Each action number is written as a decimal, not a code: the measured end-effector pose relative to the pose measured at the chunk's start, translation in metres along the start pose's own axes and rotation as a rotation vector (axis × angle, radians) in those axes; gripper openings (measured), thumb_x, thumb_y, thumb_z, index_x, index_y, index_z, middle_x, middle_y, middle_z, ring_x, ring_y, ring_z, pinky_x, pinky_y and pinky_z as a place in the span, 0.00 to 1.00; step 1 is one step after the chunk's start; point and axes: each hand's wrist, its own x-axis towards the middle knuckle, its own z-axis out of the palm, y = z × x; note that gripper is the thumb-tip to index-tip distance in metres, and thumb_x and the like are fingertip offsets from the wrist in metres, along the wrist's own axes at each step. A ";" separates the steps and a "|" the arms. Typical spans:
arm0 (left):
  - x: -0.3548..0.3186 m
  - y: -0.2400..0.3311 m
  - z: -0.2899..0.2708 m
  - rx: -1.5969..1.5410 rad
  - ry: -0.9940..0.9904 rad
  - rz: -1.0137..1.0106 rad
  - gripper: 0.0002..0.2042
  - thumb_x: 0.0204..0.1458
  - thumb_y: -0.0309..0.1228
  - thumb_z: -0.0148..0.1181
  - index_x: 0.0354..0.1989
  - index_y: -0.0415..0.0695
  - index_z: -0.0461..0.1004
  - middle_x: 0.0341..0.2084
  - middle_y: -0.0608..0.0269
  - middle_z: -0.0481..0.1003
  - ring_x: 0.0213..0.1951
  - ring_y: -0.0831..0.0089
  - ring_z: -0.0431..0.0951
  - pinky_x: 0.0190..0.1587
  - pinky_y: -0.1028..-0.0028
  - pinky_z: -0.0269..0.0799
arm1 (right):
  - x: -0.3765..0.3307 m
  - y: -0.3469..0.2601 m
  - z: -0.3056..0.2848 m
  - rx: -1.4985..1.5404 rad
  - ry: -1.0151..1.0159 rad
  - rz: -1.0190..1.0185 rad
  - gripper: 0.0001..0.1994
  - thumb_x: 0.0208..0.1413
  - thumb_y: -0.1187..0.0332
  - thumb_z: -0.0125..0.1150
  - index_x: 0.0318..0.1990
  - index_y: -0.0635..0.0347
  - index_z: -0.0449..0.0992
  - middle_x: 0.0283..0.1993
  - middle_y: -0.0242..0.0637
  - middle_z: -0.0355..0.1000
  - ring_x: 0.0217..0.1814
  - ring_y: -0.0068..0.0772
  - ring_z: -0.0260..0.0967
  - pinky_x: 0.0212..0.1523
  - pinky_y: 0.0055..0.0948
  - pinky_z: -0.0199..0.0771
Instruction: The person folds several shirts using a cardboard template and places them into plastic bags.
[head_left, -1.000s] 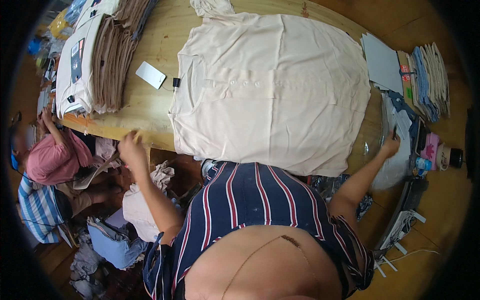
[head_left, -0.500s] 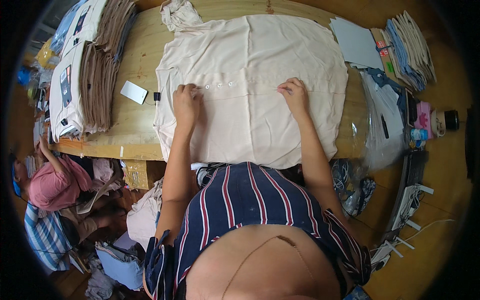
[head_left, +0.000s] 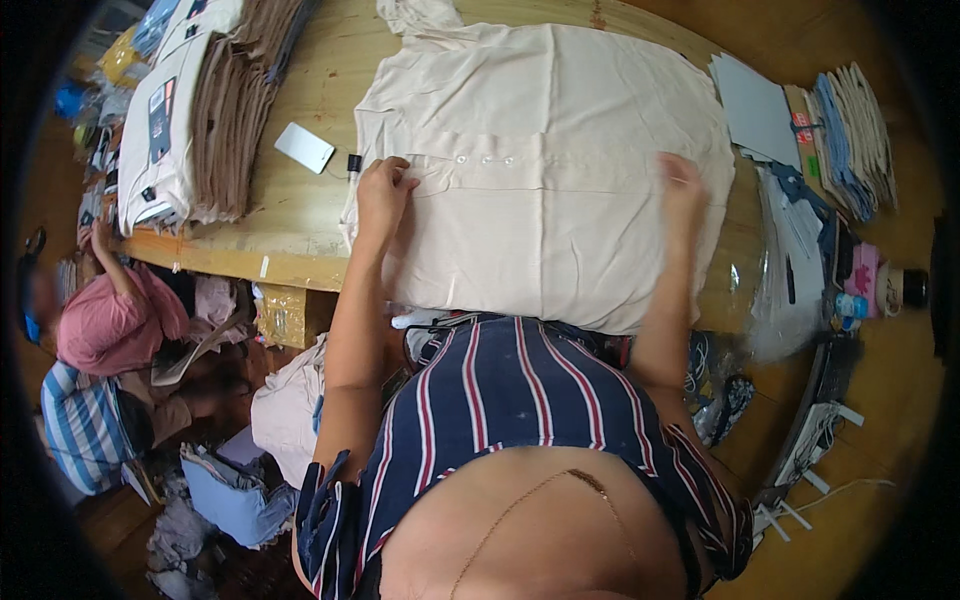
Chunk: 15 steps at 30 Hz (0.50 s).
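Note:
A cream shirt [head_left: 590, 240] lies spread out on the wooden table before me, its short sleeve at the far left. Across its middle runs a front placket with small white buttons [head_left: 486, 160]. My left hand [head_left: 382, 195] is closed at the placket's left end, fingertips pinching the shirt fabric. Toward the shirt's right edge is my right hand [head_left: 682, 190], over the same line of the placket; motion smears its fingers, so I cannot tell whether they grip cloth. A white hang tag [head_left: 304, 148] rests left of the shirt, near a small black piece [head_left: 354, 163] at its edge.
Folded garments with tags [head_left: 225, 130] are stacked at the left. On the right are white sheets [head_left: 755, 105], more folded garments [head_left: 855, 140] and clear plastic bags [head_left: 790, 260]. A person in pink [head_left: 120, 310] sits at lower left, beside a pile of blue clothing [head_left: 235, 500].
My right hand has moved right along the placket toward the shirt's right edge. The left hand keeps its place at the placket's left end. The whole view has shifted somewhat.

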 end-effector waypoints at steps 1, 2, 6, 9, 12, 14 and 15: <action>0.001 -0.003 0.001 0.015 -0.014 -0.006 0.12 0.32 0.25 0.62 0.28 0.39 0.71 0.22 0.54 0.69 0.26 0.61 0.70 0.29 0.68 0.65 | -0.001 -0.001 0.024 0.082 -0.205 -0.020 0.07 0.46 0.73 0.53 0.33 0.62 0.74 0.33 0.40 0.72 0.35 0.32 0.68 0.38 0.25 0.66; 0.002 -0.002 0.000 0.010 -0.023 -0.007 0.11 0.32 0.25 0.62 0.28 0.39 0.71 0.21 0.55 0.69 0.25 0.61 0.70 0.29 0.68 0.64 | -0.004 0.000 0.037 0.140 -0.325 -0.123 0.07 0.44 0.75 0.54 0.32 0.63 0.74 0.32 0.38 0.71 0.33 0.31 0.68 0.36 0.24 0.66; 0.001 0.000 0.000 0.003 -0.013 -0.024 0.10 0.33 0.25 0.62 0.26 0.39 0.70 0.20 0.55 0.68 0.25 0.62 0.68 0.28 0.68 0.63 | -0.017 0.010 0.052 0.134 -0.440 -0.081 0.05 0.41 0.77 0.57 0.28 0.63 0.74 0.28 0.37 0.68 0.33 0.30 0.66 0.34 0.24 0.66; 0.003 0.003 -0.001 -0.006 -0.023 -0.021 0.10 0.33 0.25 0.61 0.25 0.38 0.69 0.20 0.55 0.68 0.25 0.61 0.68 0.29 0.68 0.63 | -0.020 0.016 0.049 0.049 -0.381 -0.140 0.04 0.40 0.78 0.56 0.27 0.64 0.73 0.28 0.38 0.66 0.34 0.33 0.65 0.34 0.26 0.65; 0.003 0.001 -0.001 -0.009 -0.027 0.001 0.08 0.34 0.24 0.60 0.24 0.37 0.69 0.20 0.54 0.68 0.26 0.59 0.68 0.29 0.67 0.63 | -0.017 0.024 0.041 0.024 -0.306 -0.137 0.04 0.40 0.78 0.56 0.27 0.64 0.72 0.29 0.38 0.66 0.34 0.36 0.64 0.34 0.28 0.64; 0.003 -0.003 0.003 0.006 0.008 0.072 0.07 0.34 0.23 0.59 0.23 0.37 0.68 0.20 0.54 0.68 0.27 0.58 0.68 0.30 0.66 0.63 | -0.017 0.016 0.041 0.018 -0.261 -0.152 0.05 0.40 0.78 0.55 0.28 0.63 0.71 0.30 0.38 0.66 0.34 0.36 0.64 0.35 0.28 0.64; 0.002 -0.002 0.003 -0.073 0.029 0.126 0.06 0.34 0.22 0.58 0.22 0.37 0.67 0.21 0.53 0.68 0.28 0.57 0.68 0.31 0.66 0.62 | -0.019 0.002 0.044 0.017 -0.254 -0.179 0.05 0.40 0.78 0.55 0.29 0.63 0.71 0.30 0.38 0.66 0.34 0.37 0.63 0.35 0.28 0.63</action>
